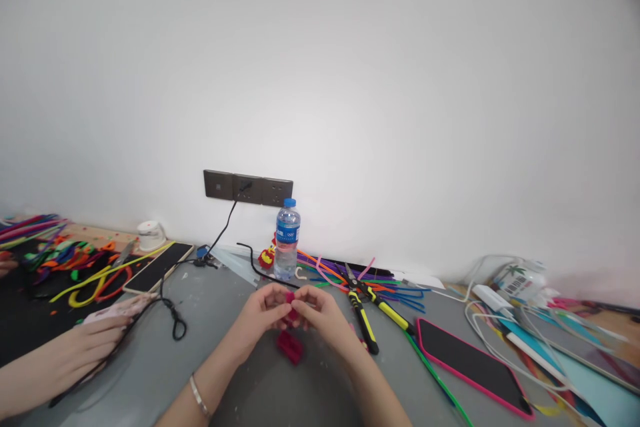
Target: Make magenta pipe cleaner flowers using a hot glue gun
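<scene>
My left hand [260,313] and my right hand [320,312] meet over the grey table, both pinching a small magenta pipe-cleaner piece [291,297] between their fingertips. A silver bracelet [199,396] sits on my left wrist. Just below the hands a folded magenta pipe-cleaner shape [290,346] lies on the table. Black-and-yellow pliers [367,310] lie just right of my right hand.
A water bottle [287,239] stands behind my hands, below a wall socket strip [247,187] with a black cable [173,310]. Coloured pipe cleaners [350,273] lie behind the pliers. A pink-cased phone [473,363] lies at the right. Another person's hand [87,340] rests at the left.
</scene>
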The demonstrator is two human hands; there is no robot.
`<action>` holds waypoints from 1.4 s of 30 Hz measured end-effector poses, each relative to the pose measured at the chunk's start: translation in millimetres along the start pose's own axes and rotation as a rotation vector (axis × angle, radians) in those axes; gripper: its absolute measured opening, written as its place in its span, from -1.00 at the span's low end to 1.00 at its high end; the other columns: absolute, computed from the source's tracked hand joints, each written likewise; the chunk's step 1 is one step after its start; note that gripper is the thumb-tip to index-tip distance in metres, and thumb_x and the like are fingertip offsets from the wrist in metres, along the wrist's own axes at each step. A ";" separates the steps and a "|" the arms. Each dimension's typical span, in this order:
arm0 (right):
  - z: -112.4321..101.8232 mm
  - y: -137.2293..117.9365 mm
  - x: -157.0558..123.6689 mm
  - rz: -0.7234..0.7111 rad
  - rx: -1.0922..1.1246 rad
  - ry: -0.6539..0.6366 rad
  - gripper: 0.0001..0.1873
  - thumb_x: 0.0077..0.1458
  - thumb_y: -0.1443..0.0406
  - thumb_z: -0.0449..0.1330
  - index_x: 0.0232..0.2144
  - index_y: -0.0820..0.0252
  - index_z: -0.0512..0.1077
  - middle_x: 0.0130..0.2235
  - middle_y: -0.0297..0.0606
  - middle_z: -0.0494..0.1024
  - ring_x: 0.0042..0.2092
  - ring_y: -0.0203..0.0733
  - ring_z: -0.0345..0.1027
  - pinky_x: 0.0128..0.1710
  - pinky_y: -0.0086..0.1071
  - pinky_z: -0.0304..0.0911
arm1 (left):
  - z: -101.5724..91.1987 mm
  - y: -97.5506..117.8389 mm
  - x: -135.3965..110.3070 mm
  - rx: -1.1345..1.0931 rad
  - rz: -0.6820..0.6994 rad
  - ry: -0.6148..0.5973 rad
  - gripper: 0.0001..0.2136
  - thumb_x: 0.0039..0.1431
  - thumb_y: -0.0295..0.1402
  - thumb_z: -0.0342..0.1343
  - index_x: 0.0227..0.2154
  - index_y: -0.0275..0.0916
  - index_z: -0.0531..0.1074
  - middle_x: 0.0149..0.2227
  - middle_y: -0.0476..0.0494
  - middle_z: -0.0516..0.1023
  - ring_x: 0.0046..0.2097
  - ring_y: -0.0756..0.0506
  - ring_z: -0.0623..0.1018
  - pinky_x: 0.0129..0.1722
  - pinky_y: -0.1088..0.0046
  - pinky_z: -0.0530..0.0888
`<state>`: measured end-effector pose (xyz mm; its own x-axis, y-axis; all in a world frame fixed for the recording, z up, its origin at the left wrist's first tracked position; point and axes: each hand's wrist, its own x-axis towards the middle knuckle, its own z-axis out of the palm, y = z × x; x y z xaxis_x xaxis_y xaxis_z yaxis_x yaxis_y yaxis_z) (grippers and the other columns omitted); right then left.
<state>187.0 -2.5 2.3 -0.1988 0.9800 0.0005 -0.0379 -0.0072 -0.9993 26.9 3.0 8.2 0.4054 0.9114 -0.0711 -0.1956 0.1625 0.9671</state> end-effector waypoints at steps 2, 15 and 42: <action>-0.6 -1.6 -1.3 -0.031 -0.024 -0.015 -0.61 -0.12 0.01 0.29 -0.45 0.20 0.36 -0.55 -0.40 0.41 -0.56 -0.30 0.29 -0.56 -0.45 0.09 | -0.1 0.8 -0.3 0.040 0.017 -0.011 -0.73 -0.05 -0.23 0.28 -0.33 -0.25 0.43 -0.42 -0.04 0.51 -0.41 -0.01 0.50 -0.47 0.56 0.36; -23.4 12.1 -6.8 -0.034 -0.497 -0.027 -0.94 -0.16 0.39 0.25 -0.58 0.16 0.44 -0.57 -0.38 0.43 -0.51 -0.27 0.19 -0.51 -0.43 0.03 | -2.3 7.8 0.8 0.084 0.087 0.117 -0.73 -0.15 -0.20 0.32 -0.48 -0.26 0.43 -0.54 0.03 0.44 -0.47 0.00 0.43 -0.39 0.49 0.41; -11.9 -3.9 -6.1 -0.059 -0.106 -0.090 -0.78 -0.10 0.20 0.33 -0.51 0.21 0.40 -0.51 -0.35 0.47 -0.44 -0.25 0.33 -0.40 -0.40 0.20 | -5.2 -1.7 4.1 0.496 0.227 0.015 -0.94 -0.06 -0.41 0.19 -0.54 -0.27 0.45 -0.52 -0.04 0.48 -0.47 -0.04 0.42 -0.45 0.51 0.30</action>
<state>200.0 -6.2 5.7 -0.2862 0.9564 0.0586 0.0501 0.0760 -0.9958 24.2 8.4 5.0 0.3885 0.9087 0.1528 0.1698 -0.2336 0.9574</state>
